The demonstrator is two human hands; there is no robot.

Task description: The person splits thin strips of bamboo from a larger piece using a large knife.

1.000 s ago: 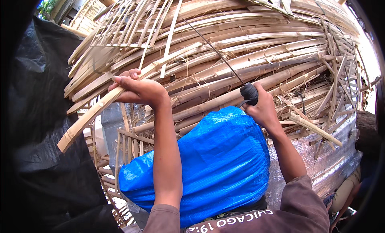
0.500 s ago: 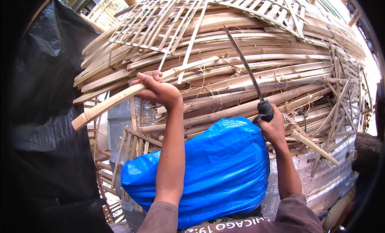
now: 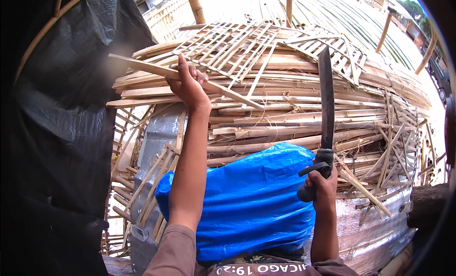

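Two forearms (image 3: 187, 181) flank a blue sheet (image 3: 251, 204), open room between them. The right hand (image 3: 325, 185) is clenched round a machete (image 3: 327, 119), blade pointing away. Farther out, the raised left hand (image 3: 190, 86) grips a slanting bamboo strip (image 3: 142, 65), its right end well apart from the machete, before stacked bamboo (image 3: 304, 118).

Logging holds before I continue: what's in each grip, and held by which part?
Left grip: the bamboo strip, near its middle. Right grip: the long knife, by its black handle.
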